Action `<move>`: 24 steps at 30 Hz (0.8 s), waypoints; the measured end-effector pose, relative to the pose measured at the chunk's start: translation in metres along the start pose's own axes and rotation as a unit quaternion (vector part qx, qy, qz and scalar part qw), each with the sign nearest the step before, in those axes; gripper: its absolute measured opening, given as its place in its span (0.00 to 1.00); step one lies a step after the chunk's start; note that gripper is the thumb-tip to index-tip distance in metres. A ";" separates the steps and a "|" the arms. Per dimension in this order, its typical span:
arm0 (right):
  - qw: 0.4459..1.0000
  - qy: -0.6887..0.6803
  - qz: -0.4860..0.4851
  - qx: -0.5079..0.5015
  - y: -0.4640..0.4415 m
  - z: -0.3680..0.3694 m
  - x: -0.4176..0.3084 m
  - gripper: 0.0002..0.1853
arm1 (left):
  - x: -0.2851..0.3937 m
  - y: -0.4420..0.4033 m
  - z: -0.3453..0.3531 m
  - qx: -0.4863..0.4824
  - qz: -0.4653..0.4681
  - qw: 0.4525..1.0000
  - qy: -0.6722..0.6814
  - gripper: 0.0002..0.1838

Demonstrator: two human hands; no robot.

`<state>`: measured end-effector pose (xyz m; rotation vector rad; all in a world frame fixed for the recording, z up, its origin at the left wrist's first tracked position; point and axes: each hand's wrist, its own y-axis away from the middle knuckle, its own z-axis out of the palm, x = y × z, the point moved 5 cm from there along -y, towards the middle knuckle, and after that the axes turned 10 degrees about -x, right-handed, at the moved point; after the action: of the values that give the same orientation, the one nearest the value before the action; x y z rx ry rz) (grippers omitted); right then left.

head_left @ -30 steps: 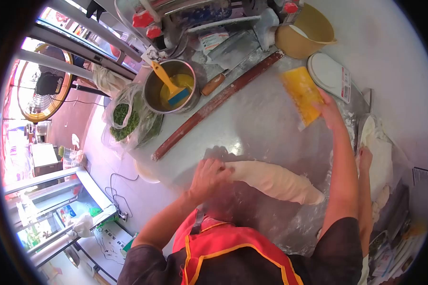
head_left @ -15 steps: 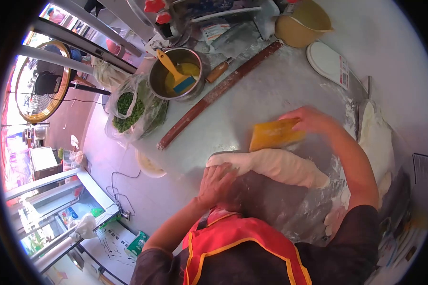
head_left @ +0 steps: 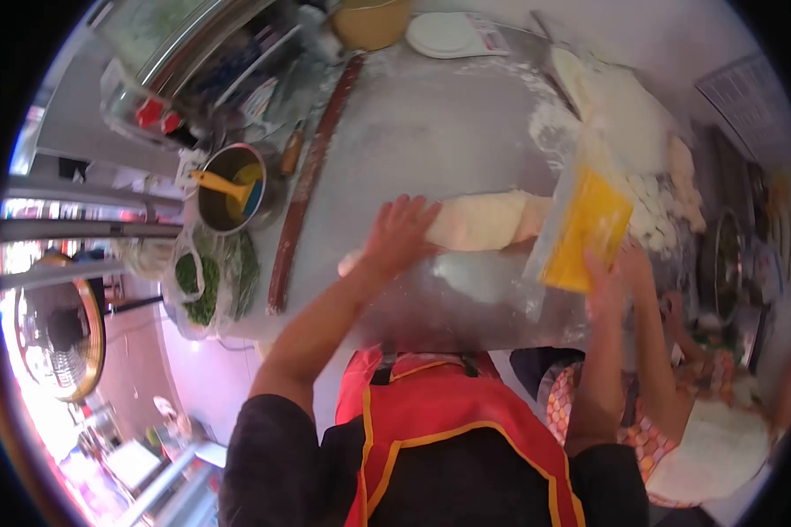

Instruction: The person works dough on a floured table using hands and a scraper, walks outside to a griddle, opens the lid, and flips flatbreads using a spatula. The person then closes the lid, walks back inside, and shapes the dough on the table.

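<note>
A long pale roll of dough (head_left: pixel 483 221) lies across the metal worktop. My left hand (head_left: pixel 402 230) rests on its left part with fingers spread flat, and a small end of dough shows beyond the wrist. A yellow dough scraper (head_left: pixel 589 230), tilted and somewhat blurred, stands at the right end of the roll. My right hand (head_left: pixel 603 285) is closed on the scraper's lower edge; its fingers are partly hidden. I cannot tell whether the blade touches the dough.
A co-worker's hand (head_left: pixel 637 262) is right beside mine. Small dough pieces (head_left: pixel 649 211) and a large dough sheet (head_left: pixel 620 110) lie at right. Leftward are a rolling pin (head_left: pixel 312 189), a pot with a brush (head_left: pixel 228 206) and bagged chopped greens (head_left: pixel 204 285). A white scale (head_left: pixel 444 35) stands behind.
My view has turned to the right, bringing a co-worker into sight. The scraper has gone from behind the dough to its right end. My left hand now lies spread over the dough.
</note>
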<state>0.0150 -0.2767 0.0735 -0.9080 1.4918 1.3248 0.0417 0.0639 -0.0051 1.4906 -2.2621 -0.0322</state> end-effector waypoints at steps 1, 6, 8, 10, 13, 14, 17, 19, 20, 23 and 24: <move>0.999 0.018 0.024 0.031 0.034 -0.014 0.015 0.24 | -0.007 -0.005 -0.011 0.018 0.041 0.999 -0.010 0.42; 0.984 -0.056 0.050 0.164 0.170 -0.044 0.121 0.21 | -0.024 -0.029 -0.023 -0.068 0.101 0.993 -0.001 0.43; 0.971 -0.082 0.027 0.221 0.201 -0.040 0.142 0.23 | 0.000 -0.025 -0.005 -0.038 0.121 0.992 0.017 0.47; 0.965 -0.109 0.014 0.237 0.200 -0.037 0.162 0.24 | 0.040 -0.008 0.002 -0.039 0.109 0.993 0.011 0.53; 0.968 -0.120 -0.015 0.222 0.173 -0.017 0.172 0.23 | 0.078 -0.001 0.009 0.046 0.146 0.985 0.081 0.55; 0.970 -0.119 -0.024 0.209 0.158 -0.006 0.169 0.22 | 0.080 -0.009 0.012 0.054 0.131 0.988 0.063 0.55; 0.975 -0.109 -0.006 0.192 0.096 0.023 0.155 0.19 | 0.072 -0.040 0.020 0.080 0.090 0.992 0.028 0.54; 0.975 -0.115 -0.001 0.190 0.055 0.045 0.141 0.18 | 0.064 -0.054 0.020 0.091 0.073 0.993 0.022 0.53; 0.975 -0.119 -0.003 0.189 0.036 0.057 0.135 0.18 | 0.063 -0.057 0.015 0.094 0.069 0.993 0.018 0.52; 0.977 -0.089 -0.017 0.195 -0.018 0.082 0.134 0.20 | 0.056 -0.070 0.000 0.108 0.045 0.993 0.019 0.46; 0.977 -0.063 -0.020 0.202 -0.037 0.088 0.130 0.20 | 0.051 -0.079 -0.002 0.115 0.032 0.993 0.026 0.44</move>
<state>0.0226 -0.1891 -0.0622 -0.5769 1.5591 0.9794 0.0941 -0.0142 -0.0056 1.5107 -2.3327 0.2922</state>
